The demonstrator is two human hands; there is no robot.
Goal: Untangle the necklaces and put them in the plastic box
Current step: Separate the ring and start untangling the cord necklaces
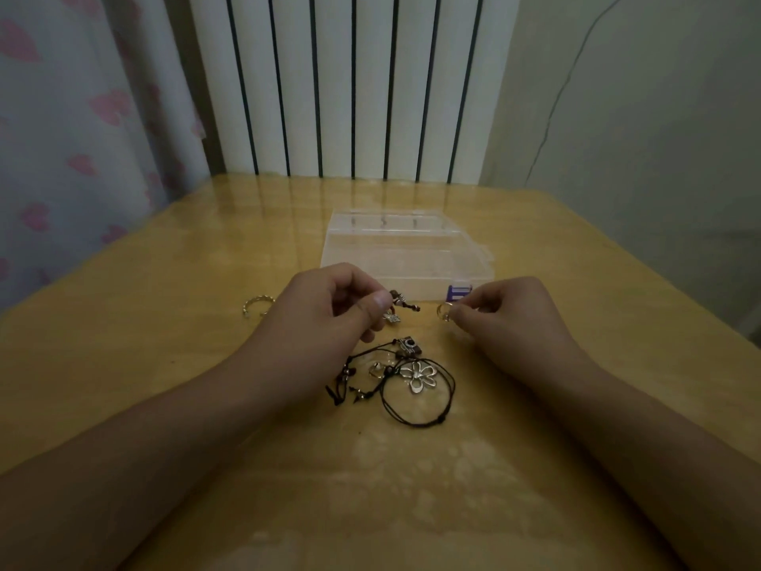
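Observation:
A tangle of black cord necklaces [412, 410] lies on the wooden table in front of me, with a silver flower pendant [418, 376] and a small camera-shaped pendant [409, 346] among the cords. My left hand [325, 311] pinches a beaded cord end with a small silver charm [393, 317] just above the pile. My right hand [506, 311] pinches a small ring-like piece [444, 311] at its fingertips. The clear plastic box [405, 249] stands just behind both hands, with a purple latch [459, 293] at its front.
A twisted metal bangle [257, 305] lies on the table to the left of my left hand. The table [164, 282] meets a striped white radiator at the back. A curtain with pink hearts hangs at the left.

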